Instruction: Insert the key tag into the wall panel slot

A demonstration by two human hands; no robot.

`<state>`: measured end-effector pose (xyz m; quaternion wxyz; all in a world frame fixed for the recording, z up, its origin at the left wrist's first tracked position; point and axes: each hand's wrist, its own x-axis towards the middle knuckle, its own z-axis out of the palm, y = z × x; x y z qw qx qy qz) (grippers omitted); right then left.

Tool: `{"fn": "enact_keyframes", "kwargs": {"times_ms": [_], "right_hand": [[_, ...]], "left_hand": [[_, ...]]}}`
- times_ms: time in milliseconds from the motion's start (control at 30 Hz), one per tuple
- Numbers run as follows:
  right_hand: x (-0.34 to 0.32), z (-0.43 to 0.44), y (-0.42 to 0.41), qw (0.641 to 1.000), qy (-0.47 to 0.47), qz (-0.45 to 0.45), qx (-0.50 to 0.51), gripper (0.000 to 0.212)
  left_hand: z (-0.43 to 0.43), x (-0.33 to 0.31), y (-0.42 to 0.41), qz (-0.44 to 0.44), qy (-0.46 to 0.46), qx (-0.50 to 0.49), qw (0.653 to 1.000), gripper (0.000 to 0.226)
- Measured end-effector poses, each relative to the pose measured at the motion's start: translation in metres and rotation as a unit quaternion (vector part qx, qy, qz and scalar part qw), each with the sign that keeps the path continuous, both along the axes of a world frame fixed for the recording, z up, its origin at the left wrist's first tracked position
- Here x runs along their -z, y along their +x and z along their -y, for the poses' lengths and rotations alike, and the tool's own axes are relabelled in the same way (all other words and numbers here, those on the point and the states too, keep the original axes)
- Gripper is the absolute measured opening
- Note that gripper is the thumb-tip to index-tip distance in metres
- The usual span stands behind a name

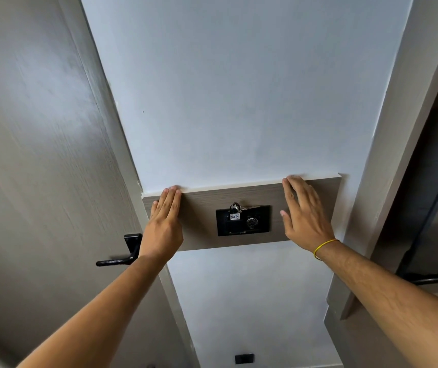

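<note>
A black wall panel (260, 221) is set in a brown wooden board (204, 208) on the white wall. A key tag (234, 216) with a white label reading 407 sits in the panel's left slot, its key ring and keys (237, 207) sticking out above the panel's top edge. My left hand (165, 224) lies flat on the board to the left of the panel, fingers together, holding nothing. On the right side of the panel, my right hand (304, 211) rests flat on the board with fingers spread. A yellow band circles that wrist.
A grey door with a black lever handle (122, 257) stands at the left. A small black socket (244, 358) sits low on the wall. A grey door frame (398, 128) runs up the right side, with a dark opening beyond it.
</note>
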<state>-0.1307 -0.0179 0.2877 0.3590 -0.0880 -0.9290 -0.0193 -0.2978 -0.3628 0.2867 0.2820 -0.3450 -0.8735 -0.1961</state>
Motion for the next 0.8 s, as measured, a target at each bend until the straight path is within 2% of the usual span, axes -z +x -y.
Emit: {"fn": "enact_keyframes", "kwargs": {"times_ms": [267,800], "right_hand": [[0.003,0.007,0.01,0.997,-0.03,0.043,0.056,0.094],[0.004,0.015,0.003,0.996,-0.03,0.034,0.073,0.098]], "left_hand": [[-0.001,0.006,0.004,0.001,-0.016,-0.007,1.0,0.088],[0.001,0.009,0.001,-0.001,0.0,-0.005,1.0,0.099]]}}
